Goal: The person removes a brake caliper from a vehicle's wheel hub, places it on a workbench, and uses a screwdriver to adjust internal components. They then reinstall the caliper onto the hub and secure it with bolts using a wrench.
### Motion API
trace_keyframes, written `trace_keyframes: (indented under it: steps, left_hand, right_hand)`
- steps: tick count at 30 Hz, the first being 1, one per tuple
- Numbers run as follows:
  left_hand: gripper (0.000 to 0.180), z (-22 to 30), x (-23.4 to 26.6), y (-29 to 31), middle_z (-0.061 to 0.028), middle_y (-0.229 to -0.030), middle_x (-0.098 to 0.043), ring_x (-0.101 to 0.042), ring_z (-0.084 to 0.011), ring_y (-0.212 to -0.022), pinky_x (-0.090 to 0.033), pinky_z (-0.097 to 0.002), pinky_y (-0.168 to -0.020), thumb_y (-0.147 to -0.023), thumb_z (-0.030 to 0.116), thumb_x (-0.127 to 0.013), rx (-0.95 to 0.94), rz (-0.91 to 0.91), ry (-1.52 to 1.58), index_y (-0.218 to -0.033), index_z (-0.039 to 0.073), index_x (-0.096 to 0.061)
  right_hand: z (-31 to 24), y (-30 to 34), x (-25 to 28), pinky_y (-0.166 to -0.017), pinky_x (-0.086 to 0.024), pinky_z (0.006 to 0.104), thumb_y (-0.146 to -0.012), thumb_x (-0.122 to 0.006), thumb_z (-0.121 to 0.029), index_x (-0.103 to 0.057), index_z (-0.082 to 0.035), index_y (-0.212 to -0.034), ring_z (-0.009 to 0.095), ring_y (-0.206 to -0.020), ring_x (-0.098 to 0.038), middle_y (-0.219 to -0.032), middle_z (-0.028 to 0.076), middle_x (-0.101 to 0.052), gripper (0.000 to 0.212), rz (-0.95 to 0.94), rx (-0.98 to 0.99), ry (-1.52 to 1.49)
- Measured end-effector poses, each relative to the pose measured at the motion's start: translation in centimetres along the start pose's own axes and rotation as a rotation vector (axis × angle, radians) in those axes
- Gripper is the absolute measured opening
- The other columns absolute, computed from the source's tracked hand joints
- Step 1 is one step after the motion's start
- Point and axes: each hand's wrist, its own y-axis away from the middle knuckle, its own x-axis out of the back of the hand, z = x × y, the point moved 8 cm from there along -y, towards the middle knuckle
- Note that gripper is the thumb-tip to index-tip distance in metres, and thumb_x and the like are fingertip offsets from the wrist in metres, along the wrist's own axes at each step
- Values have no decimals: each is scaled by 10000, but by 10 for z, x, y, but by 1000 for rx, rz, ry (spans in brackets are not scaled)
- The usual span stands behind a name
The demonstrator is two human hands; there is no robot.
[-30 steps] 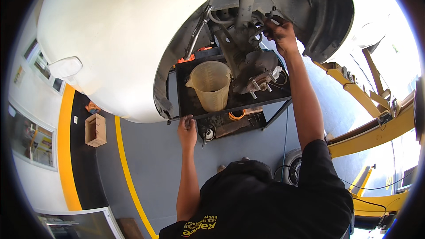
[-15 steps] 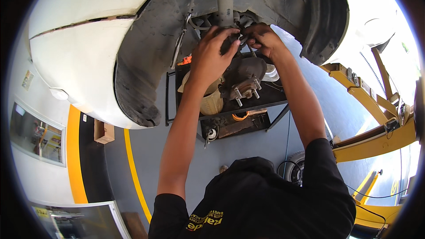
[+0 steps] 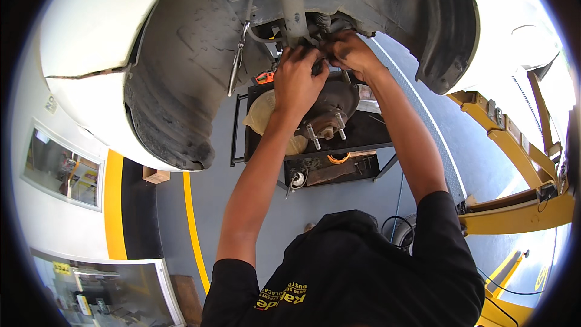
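Both my hands are up inside the wheel arch of a white car, at the lower end of the grey strut [image 3: 295, 15]. My left hand [image 3: 299, 77] has its fingers curled at a dark part above the wheel hub [image 3: 331, 104], which has bare studs. Close beside it, my right hand [image 3: 352, 54] is closed, its fingers bent in toward the same spot. Whatever the fingers hold is hidden by the hands and shadow. To the left, metal locking pliers [image 3: 237, 60] hang clamped on a hose.
Under the hub stands a black tool cart [image 3: 242, 139] with a yellowish plastic container [image 3: 261, 114] and an orange object [image 3: 265, 77] on it. A yellow lift arm [image 3: 517, 145] reaches in from the right. The dark wheel arch liner [image 3: 175, 79] curves round on the left.
The view has shifted, and the hub looks turned slightly. My left hand's fingers, earlier spread around a dark part, are now curled closer in. My right hand stays beside it.
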Motion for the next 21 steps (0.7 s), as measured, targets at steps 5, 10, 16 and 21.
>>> trace_keyframes:
  steps: [5,10,16,21]
  left_hand:
    - [189,8,-7,2,-94,-966,-732,-655,-365,-977,-561,-487,-876,-839,173,-821,5,18,-47,-987,63,-781]
    - [166,4,-14,-1,-113,-953,-728,-653,-366,-964,-534,-488,-878,-852,137,-817,81,34,-22,-996,57,-790]
    - [152,-2,-5,7,-143,-902,-741,-672,-357,-887,-521,-473,-852,-902,136,-800,92,110,66,-1027,50,-814]
    - [149,-8,-8,-7,-150,-901,-738,-693,-339,-876,-542,-450,-814,-922,153,-797,268,57,118,-1030,58,-835]
  right_hand:
    - [11,-34,5,-548,-427,356,-896,-585,-77,-760,19,-933,167,-593,-538,-704,70,-628,203,-178,181,437]
    - [-17,-41,-9,-626,-507,465,-818,-615,-83,-724,85,-833,366,-661,-657,-767,234,-694,201,-69,805,949]
    - [-36,-43,-6,-714,-575,470,-771,-693,-116,-728,103,-832,407,-800,-754,-815,297,-733,230,-48,302,936]
    - [-32,-66,-10,-882,-592,472,-855,-735,-208,-784,59,-894,406,-992,-759,-1007,286,-771,274,-167,228,1026]
